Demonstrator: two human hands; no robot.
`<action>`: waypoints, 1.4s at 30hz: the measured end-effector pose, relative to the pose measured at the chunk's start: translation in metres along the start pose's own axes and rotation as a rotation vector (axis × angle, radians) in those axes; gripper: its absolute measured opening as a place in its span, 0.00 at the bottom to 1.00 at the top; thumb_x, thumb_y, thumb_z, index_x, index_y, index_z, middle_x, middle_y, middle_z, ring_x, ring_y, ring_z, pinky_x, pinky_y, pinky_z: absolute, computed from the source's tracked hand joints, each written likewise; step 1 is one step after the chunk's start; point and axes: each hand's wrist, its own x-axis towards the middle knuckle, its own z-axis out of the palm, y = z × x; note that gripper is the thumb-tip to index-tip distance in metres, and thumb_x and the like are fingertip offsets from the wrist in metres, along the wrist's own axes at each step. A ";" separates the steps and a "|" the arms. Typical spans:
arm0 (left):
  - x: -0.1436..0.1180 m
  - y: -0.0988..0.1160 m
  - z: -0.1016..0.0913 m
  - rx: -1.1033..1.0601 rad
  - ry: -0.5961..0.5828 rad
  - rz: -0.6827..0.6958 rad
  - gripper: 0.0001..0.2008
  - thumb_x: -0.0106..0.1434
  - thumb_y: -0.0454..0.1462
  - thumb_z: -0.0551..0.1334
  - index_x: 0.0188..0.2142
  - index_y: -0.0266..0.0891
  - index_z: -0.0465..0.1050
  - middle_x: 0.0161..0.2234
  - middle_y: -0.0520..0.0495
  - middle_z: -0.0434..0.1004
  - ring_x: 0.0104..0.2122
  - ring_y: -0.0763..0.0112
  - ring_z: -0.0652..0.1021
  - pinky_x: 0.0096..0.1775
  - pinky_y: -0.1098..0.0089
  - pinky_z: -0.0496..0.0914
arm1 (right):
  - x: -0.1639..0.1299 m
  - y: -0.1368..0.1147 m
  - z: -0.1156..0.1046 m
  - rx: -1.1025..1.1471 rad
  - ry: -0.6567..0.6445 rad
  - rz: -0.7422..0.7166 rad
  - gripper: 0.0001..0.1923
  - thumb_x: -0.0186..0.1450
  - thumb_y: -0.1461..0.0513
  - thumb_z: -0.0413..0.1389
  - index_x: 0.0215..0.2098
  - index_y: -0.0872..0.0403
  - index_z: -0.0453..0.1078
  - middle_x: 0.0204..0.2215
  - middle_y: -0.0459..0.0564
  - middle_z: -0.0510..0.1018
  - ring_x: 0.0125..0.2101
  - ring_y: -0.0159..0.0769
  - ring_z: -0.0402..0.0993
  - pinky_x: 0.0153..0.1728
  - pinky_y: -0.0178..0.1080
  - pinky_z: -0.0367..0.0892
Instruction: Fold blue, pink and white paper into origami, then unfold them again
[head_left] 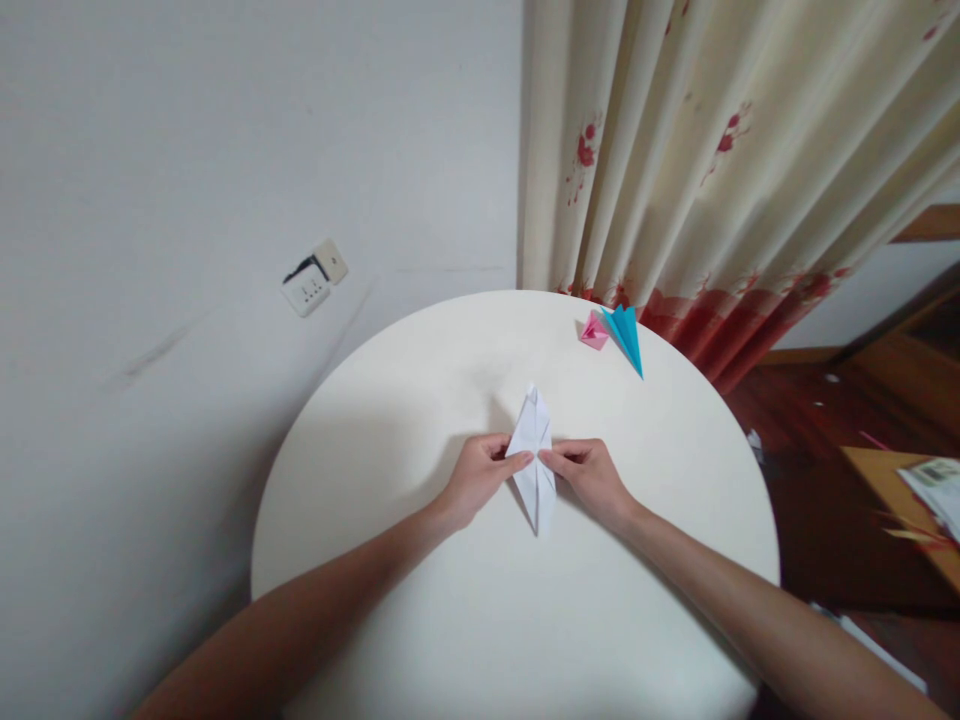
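Note:
A folded sheet of white paper (533, 425), long and pointed at its lower end, is held above the round white table (480, 610). My left hand (484, 470) grips its left edge, thumb on top and fingers behind. On the opposite edge, my right hand (587, 472) pinches the paper in the same manner. Both thumbs lie close to the centre crease, their tips nearly meeting. The fingers behind the paper are partly hidden.
At the table's back right lie a blue paper plane (627, 338) and a small pink folded paper (594, 332). Behind them hangs a cream and red curtain (675, 180). A wall socket (307, 290) is at the left. Right of the table stands a wooden surface with papers (934, 490).

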 end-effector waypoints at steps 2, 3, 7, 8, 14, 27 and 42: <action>0.000 0.000 0.001 0.026 0.000 0.017 0.18 0.52 0.46 0.73 0.31 0.32 0.79 0.30 0.46 0.80 0.30 0.67 0.76 0.33 0.71 0.66 | 0.000 -0.002 -0.001 0.009 -0.037 0.001 0.18 0.55 0.50 0.68 0.26 0.58 0.81 0.23 0.50 0.79 0.24 0.33 0.66 0.28 0.37 0.59; 0.000 0.000 0.001 0.032 0.002 0.032 0.18 0.52 0.46 0.74 0.30 0.32 0.78 0.29 0.47 0.80 0.29 0.68 0.76 0.32 0.71 0.66 | 0.000 -0.002 -0.001 0.011 -0.055 -0.004 0.18 0.54 0.50 0.68 0.26 0.58 0.81 0.24 0.50 0.79 0.24 0.33 0.67 0.29 0.37 0.60; -0.001 0.000 0.002 -0.001 -0.017 0.073 0.17 0.53 0.45 0.73 0.34 0.33 0.78 0.31 0.47 0.81 0.32 0.66 0.78 0.35 0.71 0.69 | -0.001 -0.005 -0.001 0.011 -0.073 -0.022 0.17 0.54 0.51 0.69 0.24 0.58 0.80 0.22 0.49 0.78 0.24 0.33 0.66 0.28 0.37 0.59; -0.001 0.000 0.003 -0.014 -0.030 0.076 0.17 0.53 0.45 0.73 0.36 0.34 0.78 0.33 0.46 0.81 0.34 0.65 0.78 0.37 0.70 0.70 | -0.001 -0.005 -0.001 0.022 -0.061 -0.019 0.16 0.53 0.52 0.69 0.24 0.58 0.80 0.21 0.48 0.78 0.23 0.33 0.66 0.28 0.37 0.59; 0.000 0.002 0.002 -0.064 0.044 0.129 0.15 0.63 0.46 0.66 0.41 0.36 0.76 0.38 0.44 0.79 0.38 0.64 0.78 0.42 0.66 0.72 | 0.001 -0.005 -0.003 0.145 0.084 0.042 0.15 0.52 0.54 0.70 0.22 0.58 0.79 0.22 0.49 0.78 0.23 0.33 0.67 0.28 0.37 0.59; 0.000 -0.002 0.001 -0.042 0.002 0.104 0.14 0.62 0.45 0.66 0.38 0.34 0.80 0.35 0.44 0.80 0.36 0.64 0.77 0.43 0.65 0.71 | 0.000 -0.005 -0.001 0.115 0.100 0.000 0.15 0.52 0.53 0.69 0.24 0.58 0.79 0.23 0.49 0.78 0.24 0.34 0.67 0.27 0.37 0.60; -0.003 0.001 0.010 0.116 0.126 0.182 0.11 0.56 0.40 0.68 0.26 0.38 0.67 0.22 0.56 0.67 0.23 0.76 0.68 0.27 0.75 0.62 | -0.007 -0.008 0.006 -0.067 0.090 -0.103 0.16 0.57 0.54 0.64 0.20 0.57 0.74 0.19 0.46 0.71 0.22 0.30 0.60 0.24 0.35 0.56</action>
